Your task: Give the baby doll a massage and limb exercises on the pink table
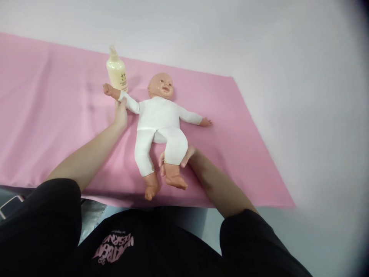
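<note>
Nearest the camera is the person's black shirt with pink lettering, filling the bottom of the view; at the lower left edge a phone lies on a grey surface, partly cut off by the sleeve; just beyond, the near edge of the pink cloth begins, spread flat over a white tabletop; on the cloth a baby doll in a white suit lies on its back, feet toward the person, head away, arms spread; the right hand is wrapped around the doll's lower leg just above the bare foot, thumb on one side and fingertips showing on the other, gripping it, though the leg hides most of the palm; the doll's other leg lies just beside it, untouched; farther out, the left hand reaches to the doll's outstretched arm, fingers closed on the white sleeve near the wrist; just behind that small arm stands a cream lotion bottle, upright, close to the doll's fist and apart from its head.
</note>
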Action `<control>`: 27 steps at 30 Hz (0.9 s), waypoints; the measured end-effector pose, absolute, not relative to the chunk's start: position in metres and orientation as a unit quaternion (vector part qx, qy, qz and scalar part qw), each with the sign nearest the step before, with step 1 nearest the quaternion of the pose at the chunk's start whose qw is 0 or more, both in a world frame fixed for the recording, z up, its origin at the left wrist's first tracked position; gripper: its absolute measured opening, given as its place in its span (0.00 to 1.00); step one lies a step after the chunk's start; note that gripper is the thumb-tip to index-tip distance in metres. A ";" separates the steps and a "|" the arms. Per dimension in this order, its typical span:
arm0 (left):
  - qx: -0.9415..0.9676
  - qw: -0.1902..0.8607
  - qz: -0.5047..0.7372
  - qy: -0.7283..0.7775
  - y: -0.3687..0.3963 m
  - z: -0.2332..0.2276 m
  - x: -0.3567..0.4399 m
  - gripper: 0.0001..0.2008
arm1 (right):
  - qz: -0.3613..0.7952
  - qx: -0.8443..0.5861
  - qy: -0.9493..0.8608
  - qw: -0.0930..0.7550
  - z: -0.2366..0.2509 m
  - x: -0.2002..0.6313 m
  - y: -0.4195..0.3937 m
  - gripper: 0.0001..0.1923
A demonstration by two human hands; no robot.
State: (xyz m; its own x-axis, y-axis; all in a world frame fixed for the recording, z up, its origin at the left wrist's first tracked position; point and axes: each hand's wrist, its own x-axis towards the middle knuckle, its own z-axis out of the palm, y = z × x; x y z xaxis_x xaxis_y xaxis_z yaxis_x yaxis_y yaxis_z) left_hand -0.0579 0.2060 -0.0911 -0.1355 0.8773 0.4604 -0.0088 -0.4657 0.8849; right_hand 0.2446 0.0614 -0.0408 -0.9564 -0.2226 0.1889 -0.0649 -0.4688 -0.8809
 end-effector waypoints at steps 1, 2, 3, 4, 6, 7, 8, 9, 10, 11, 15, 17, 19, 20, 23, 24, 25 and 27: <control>0.558 0.328 0.655 0.391 0.203 -0.088 -0.055 0.33 | -0.855 -0.165 0.492 0.019 -0.046 0.244 0.061 0.39; 0.562 0.310 0.657 0.395 0.199 -0.085 -0.051 0.34 | -0.861 -0.187 0.472 -0.010 -0.050 0.244 0.060 0.40; 0.570 0.296 0.655 0.398 0.194 -0.082 -0.047 0.34 | -0.865 -0.206 0.455 -0.039 -0.054 0.244 0.059 0.40; 0.585 0.286 0.646 0.398 0.189 -0.078 -0.043 0.35 | -0.867 -0.221 0.442 -0.066 -0.057 0.244 0.058 0.40; 0.628 0.265 0.616 0.395 0.178 -0.069 -0.036 0.37 | -0.872 -0.217 0.420 -0.124 -0.059 0.245 0.056 0.38; 0.657 0.248 0.595 0.391 0.172 -0.065 -0.033 0.37 | -0.876 -0.196 0.412 -0.155 -0.059 0.246 0.055 0.36; 0.690 0.223 0.571 0.385 0.166 -0.060 -0.031 0.37 | -0.880 -0.163 0.405 -0.187 -0.057 0.247 0.054 0.34; 0.724 0.195 0.543 0.378 0.161 -0.055 -0.030 0.36 | -0.882 -0.122 0.400 -0.218 -0.054 0.248 0.054 0.33; 0.755 0.169 0.514 0.371 0.157 -0.050 -0.029 0.34 | -0.882 -0.077 0.394 -0.249 -0.051 0.249 0.055 0.31; 0.778 0.149 0.489 0.365 0.153 -0.046 -0.028 0.33 | -0.879 -0.033 0.386 -0.278 -0.048 0.250 0.056 0.30; 0.816 0.120 0.435 0.362 0.145 -0.035 -0.027 0.28 | -0.866 0.117 0.332 -0.357 -0.039 0.249 0.062 0.25; 0.818 0.120 0.430 0.363 0.143 -0.034 -0.027 0.29 | -0.861 0.155 0.315 -0.367 -0.038 0.248 0.064 0.26; 0.813 0.123 0.438 0.364 0.143 -0.034 -0.027 0.30 | -0.860 0.156 0.318 -0.367 -0.039 0.247 0.064 0.27; 0.807 0.127 0.446 0.365 0.144 -0.036 -0.027 0.32 | -0.859 0.149 0.327 -0.365 -0.040 0.247 0.063 0.28; 0.771 0.157 0.491 0.375 0.152 -0.045 -0.028 0.36 | -0.850 0.115 0.379 -0.346 -0.043 0.249 0.059 0.30; 0.751 0.174 0.511 0.379 0.156 -0.050 -0.029 0.38 | -0.849 0.099 0.402 -0.328 -0.044 0.249 0.057 0.32; 0.729 0.195 0.532 0.384 0.162 -0.055 -0.030 0.39 | -0.850 0.081 0.422 -0.306 -0.044 0.249 0.054 0.34; 0.680 0.239 0.572 0.392 0.174 -0.065 -0.034 0.42 | -0.856 0.036 0.455 -0.244 -0.042 0.249 0.050 0.36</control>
